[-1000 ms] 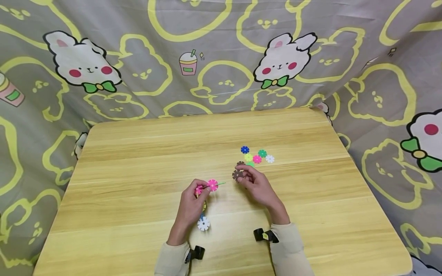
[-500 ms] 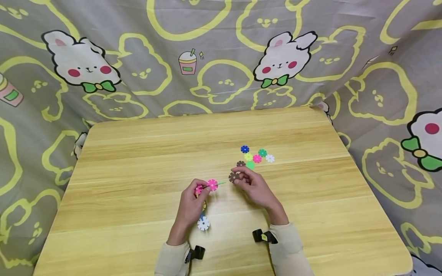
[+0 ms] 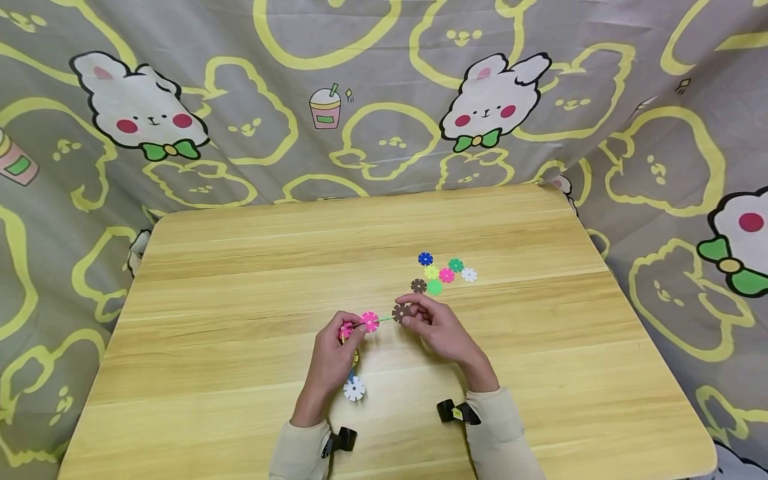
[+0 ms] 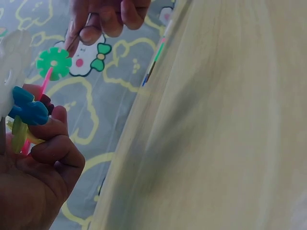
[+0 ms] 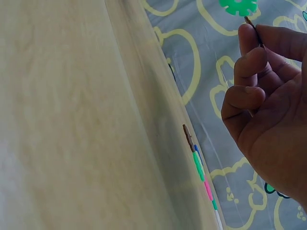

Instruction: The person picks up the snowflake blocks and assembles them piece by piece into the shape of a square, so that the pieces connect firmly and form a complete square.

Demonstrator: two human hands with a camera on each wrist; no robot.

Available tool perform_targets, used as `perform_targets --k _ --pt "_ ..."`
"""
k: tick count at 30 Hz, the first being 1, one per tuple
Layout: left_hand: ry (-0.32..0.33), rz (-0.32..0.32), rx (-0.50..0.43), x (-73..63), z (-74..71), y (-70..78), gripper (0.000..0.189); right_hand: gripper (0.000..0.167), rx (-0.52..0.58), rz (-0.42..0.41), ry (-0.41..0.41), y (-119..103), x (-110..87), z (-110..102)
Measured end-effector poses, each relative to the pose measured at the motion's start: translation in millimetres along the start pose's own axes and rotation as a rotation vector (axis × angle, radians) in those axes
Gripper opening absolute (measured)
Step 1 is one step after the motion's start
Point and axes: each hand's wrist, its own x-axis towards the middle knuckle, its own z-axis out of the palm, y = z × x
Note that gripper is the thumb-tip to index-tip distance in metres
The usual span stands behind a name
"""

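Observation:
My left hand (image 3: 333,350) pinches a chain of notched plastic snowflake discs above the table. A pink disc (image 3: 369,322) shows at its fingertips, with a green disc (image 4: 54,63) joined beyond it, edge-on in the head view. Below the hand hang a yellow disc, a blue disc (image 4: 29,106) and, lowest, a white disc (image 3: 354,388). My right hand (image 3: 444,333) pinches a brown disc (image 3: 401,313) between thumb and fingers. The brown disc's edge is right at the green disc's rim.
On the wooden table (image 3: 240,280), beyond the right hand, several loose discs lie flat: a brown one (image 3: 419,286), a light green one (image 3: 435,287), a blue one (image 3: 425,259) and others. A patterned curtain (image 3: 384,87) surrounds the table's far and side edges.
My right hand has moved left and slightly nearer, bringing the brown disc from beside the loose discs to the green disc's edge. The left hand has stayed in place.

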Motion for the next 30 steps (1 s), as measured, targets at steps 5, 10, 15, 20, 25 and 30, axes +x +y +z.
perform_targets --k 5,10,15,20,25,30 --pt "-0.008 -0.008 -0.001 0.3 -0.1 -0.5 0.007 0.033 0.001 -0.013 -0.012 0.1 -0.6 -1.0" --pt "-0.012 -0.024 0.01 3.8 2.9 -11.0 0.007 0.033 0.004 -0.011 -0.012 0.2 -0.8 -1.4" --pt "0.007 0.004 0.005 11.2 9.5 -39.9 0.009 0.033 -0.004 0.002 -0.002 0.3 -0.2 -0.6" --pt "0.01 0.043 0.007 11.0 9.4 -44.3 0.009 0.032 -0.004 -0.002 0.002 1.3 -0.1 0.2" --pt "0.005 0.053 0.007 10.9 9.2 -44.7 0.008 0.033 0.015 -0.004 0.002 0.1 -0.3 0.1" --pt "0.001 0.029 -0.008 11.3 10.3 -44.4 0.007 0.034 0.051 0.009 0.008 -1.2 -1.1 -1.2"
